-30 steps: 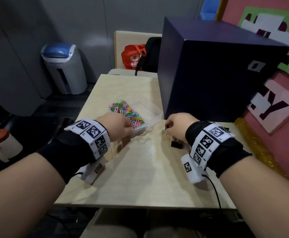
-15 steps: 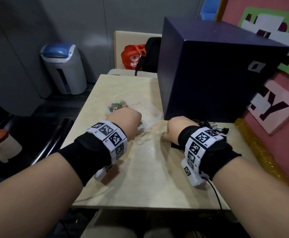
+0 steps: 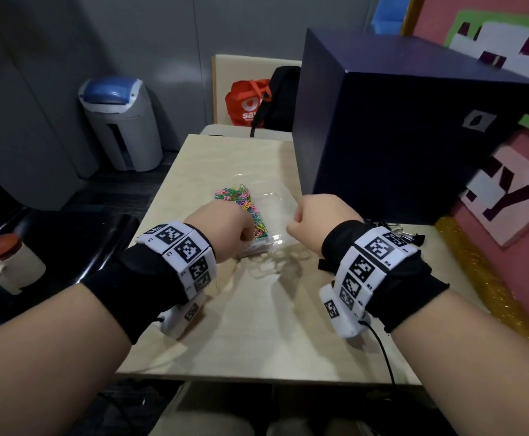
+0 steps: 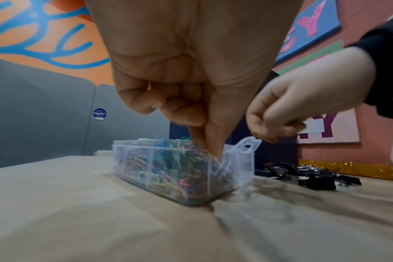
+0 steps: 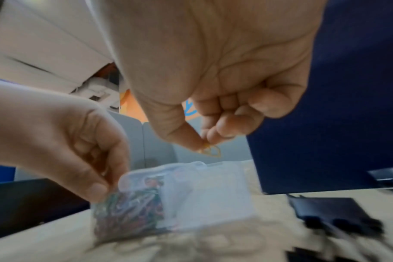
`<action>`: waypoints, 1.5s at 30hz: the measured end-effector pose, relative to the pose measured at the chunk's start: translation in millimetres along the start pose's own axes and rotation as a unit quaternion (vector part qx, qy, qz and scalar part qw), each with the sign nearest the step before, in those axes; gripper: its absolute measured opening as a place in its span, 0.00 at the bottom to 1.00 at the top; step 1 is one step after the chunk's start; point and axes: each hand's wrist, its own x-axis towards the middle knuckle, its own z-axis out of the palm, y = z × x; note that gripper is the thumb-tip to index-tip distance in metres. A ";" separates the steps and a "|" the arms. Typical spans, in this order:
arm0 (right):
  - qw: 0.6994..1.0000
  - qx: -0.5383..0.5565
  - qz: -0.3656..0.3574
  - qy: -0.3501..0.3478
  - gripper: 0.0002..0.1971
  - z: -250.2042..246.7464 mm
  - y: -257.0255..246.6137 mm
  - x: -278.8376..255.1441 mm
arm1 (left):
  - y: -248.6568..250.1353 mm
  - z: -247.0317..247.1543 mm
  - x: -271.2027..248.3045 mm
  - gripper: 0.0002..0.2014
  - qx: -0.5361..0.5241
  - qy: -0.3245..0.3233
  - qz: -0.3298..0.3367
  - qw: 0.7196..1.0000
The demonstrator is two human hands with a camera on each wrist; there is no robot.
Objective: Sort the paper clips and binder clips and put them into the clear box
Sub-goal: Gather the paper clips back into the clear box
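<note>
My left hand [image 3: 225, 229] steadies the clear box [image 4: 180, 168] on the tabletop [image 3: 256, 325], fingers pinching its near wall. My right hand [image 3: 319, 218] pinches a yellow paper clip [image 5: 210, 150] above the box; next I judge it drops among the coloured paper clips [image 3: 244, 202]. Binder clips [image 4: 312, 175] wait far right.

Clear glossy plastic box [image 3: 280, 202], matt pale wood-look table [image 3: 256, 325], black cloth wristbands [image 3: 149, 278].
</note>
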 end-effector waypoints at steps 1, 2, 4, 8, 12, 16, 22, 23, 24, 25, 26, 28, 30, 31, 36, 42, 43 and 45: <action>0.999 0.028 -0.020 0.028 0.10 0.2 -5.7 0.0 | 0.5 -0.7 -1.2 0.09 -0.001 -0.001 0.003 1.000; 0.997 0.049 -0.041 0.050 0.10 1.6 -12.0 0.2 | 1.8 -1.7 -2.6 0.09 0.000 -0.001 0.008 1.000; 0.993 0.070 -0.078 0.055 0.11 7.2 -22.2 2.7 | 3.8 -3.3 -5.3 0.08 0.010 0.000 0.021 1.000; 0.993 0.084 -0.077 0.035 0.18 13.1 -19.0 8.2 | -0.3 -5.8 -11.0 0.09 0.019 -0.012 0.024 0.999; 0.998 -0.049 -0.043 -0.018 0.27 2.9 3.1 7.5 | -12.8 -13.4 -13.2 0.09 0.055 -0.035 -0.018 0.998; 0.990 -0.117 -0.071 -0.045 0.23 6.3 17.9 10.4 | -9.3 -22.7 -6.8 0.11 0.093 -0.056 -0.062 0.992; 0.981 -0.149 -0.121 0.003 0.18 6.8 15.6 10.1 | 38.9 -10.3 -3.1 0.14 0.052 -0.018 0.004 0.998; 0.981 -0.145 -0.125 0.001 0.18 6.7 15.6 10.6 | 45.2 -5.1 -0.9 0.16 0.060 -0.026 0.009 0.998; 0.984 -0.132 -0.123 -0.005 0.17 7.1 16.3 11.1 | 50.2 -0.5 1.5 0.16 0.068 -0.032 0.009 0.997; 0.987 -0.113 -0.111 -0.013 0.15 7.6 17.9 11.4 | 53.5 3.7 3.6 0.17 0.077 -0.039 0.006 0.996; 0.992 -0.087 -0.093 -0.019 0.14 8.0 21.1 11.1 | 55.7 6.7 4.8 0.16 0.083 -0.043 0.004 0.996; 0.997 -0.055 -0.043 -0.021 0.15 9.2 29.9 9.8 | 57.2 8.6 5.5 0.12 0.086 -0.043 0.006 0.995; 0.997 -0.067 0.023 -0.023 0.18 10.0 41.1 8.7 | 56.8 6.2 4.7 0.09 0.093 -0.057 0.005 0.994; 0.995 -0.078 0.064 -0.026 0.19 10.3 47.1 8.4 | 55.4 4.6 4.1 0.09 0.100 -0.067 0.001 0.993; 0.967 -0.099 0.201 -0.122 0.29 3.8 63.0 4.5 | 38.4 -7.7 -2.4 0.08 0.127 -0.099 0.001 0.987; 0.969 -0.139 0.118 -0.164 0.21 10.0 56.8 -4.2 | 12.9 -20.5 -12.1 0.07 0.151 -0.127 0.020 0.980; 0.968 -0.137 0.129 -0.167 0.22 9.2 51.7 -5.4 | 11.2 -22.5 -13.8 0.07 0.161 -0.137 0.019 0.977; 0.971 -0.117 0.140 -0.156 0.23 8.8 44.9 -4.4 | 9.4 -26.3 -16.9 0.07 0.183 -0.156 0.020 0.970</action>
